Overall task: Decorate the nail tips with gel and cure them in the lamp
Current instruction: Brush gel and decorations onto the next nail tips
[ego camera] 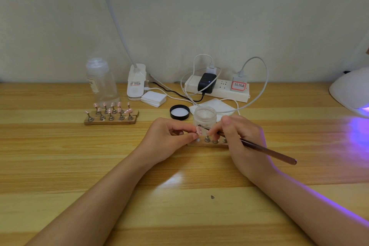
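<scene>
Left hand (pixel 167 138) pinches a pink nail tip (pixel 199 131) over the wooden holder strip (pixel 207 143) at mid-desk. Right hand (pixel 237 140) grips a brown nail brush (pixel 265 151), bristles at the tip. Open gel jar (pixel 204 115) stands just behind.

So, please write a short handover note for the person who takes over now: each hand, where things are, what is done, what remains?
Left hand: pinches one pink nail tip above the near wooden stand.
Right hand: holds the brush, its tip at that nail tip.
Open gel jar is behind the hands, its black lid beside it.
Done, it seems: dotted tips on the far stands.
Left: finish this tip, then cure. The lamp, at right, glows violet.
</scene>
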`<state>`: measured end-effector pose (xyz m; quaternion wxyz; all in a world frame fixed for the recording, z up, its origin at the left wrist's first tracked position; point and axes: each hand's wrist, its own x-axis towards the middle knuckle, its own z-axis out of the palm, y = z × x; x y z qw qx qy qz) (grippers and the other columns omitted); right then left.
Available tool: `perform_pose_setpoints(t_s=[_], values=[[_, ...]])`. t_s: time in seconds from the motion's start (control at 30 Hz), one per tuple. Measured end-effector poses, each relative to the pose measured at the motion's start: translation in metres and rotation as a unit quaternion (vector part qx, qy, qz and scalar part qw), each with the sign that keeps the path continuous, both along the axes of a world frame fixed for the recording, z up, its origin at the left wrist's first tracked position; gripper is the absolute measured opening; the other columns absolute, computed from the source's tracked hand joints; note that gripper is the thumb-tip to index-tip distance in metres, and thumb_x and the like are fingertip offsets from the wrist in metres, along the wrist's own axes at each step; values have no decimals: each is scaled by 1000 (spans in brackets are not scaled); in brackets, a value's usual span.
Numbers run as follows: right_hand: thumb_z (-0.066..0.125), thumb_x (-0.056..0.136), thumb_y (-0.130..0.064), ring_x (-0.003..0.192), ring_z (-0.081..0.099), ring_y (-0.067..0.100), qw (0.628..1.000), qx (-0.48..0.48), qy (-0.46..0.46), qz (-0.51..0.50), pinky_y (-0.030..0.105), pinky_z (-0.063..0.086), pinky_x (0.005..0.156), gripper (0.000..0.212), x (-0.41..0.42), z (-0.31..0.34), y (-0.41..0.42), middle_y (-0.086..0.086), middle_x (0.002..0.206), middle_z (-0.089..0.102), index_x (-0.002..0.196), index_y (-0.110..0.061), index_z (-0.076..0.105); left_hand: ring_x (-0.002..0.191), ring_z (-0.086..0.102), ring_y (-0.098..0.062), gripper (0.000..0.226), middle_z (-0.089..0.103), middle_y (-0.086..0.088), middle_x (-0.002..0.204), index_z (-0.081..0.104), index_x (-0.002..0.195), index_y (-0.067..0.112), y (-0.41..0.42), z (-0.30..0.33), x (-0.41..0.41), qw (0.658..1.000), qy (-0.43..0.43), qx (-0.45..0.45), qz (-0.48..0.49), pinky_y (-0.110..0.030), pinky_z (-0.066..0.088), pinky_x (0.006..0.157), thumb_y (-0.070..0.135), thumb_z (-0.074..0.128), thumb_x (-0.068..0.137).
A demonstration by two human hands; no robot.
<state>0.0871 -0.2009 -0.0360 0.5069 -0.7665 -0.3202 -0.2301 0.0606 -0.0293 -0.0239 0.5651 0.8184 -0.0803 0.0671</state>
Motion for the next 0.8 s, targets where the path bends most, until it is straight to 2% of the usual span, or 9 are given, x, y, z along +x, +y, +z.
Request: perform_pose_setpoints(t_s=[0.13,0.3,0.37,0.5,0.63,0.7,0.8], values=[[32,90,-42,64,53,13,1000,-19,3,-4,24,41,67,36,-1,2,1,-11,58,58,65,-36,57,63,49,-17,15,69,-19,78,74,82,20,-1,0,0,1000,-6,-6,0,-21,40,60,7,70,77],[33,91,-40,62,55,15,1000,-1,12,12,29,43,66,44,-2,2,0,-10,57,58,63,-26,64,63,49,-16,15,69,-21,80,74,84,20,1,-1,0,1000,-9,-2,-1,-22,40,61,7,70,77],[32,91,-40,60,55,16,1000,-1,15,14,30,44,66,49,-2,1,-1,-8,55,58,61,-21,65,62,48,-14,17,70,-19,79,74,83,22,0,-1,1,1000,-11,-7,6,-19,39,58,7,71,76],[33,90,-42,57,54,13,999,8,30,18,29,43,66,50,-3,0,-2,-10,50,55,56,-22,63,60,46,-12,17,69,-16,75,74,82,23,-1,-1,3,1000,-16,-2,11,-17,37,56,7,71,76],[35,88,-41,54,54,16,998,37,48,33,35,43,65,54,-2,-2,-3,5,50,57,52,-14,64,59,48,-10,16,68,-3,65,74,79,24,0,-2,1,999,-16,-18,24,-14,39,55,9,72,75],[35,89,-37,51,52,14,998,55,31,30,31,43,62,53,-2,-1,-4,10,52,57,52,-13,64,58,46,-10,15,65,-2,62,74,77,26,0,-2,1,999,-12,-23,33,-13,37,54,11,73,74],[38,90,-35,52,53,8,996,77,20,28,20,42,58,40,-2,1,-4,3,50,56,58,-27,61,55,44,-9,12,59,2,63,74,76,27,1,-1,2,999,-14,-21,43,-16,37,54,15,74,73]])
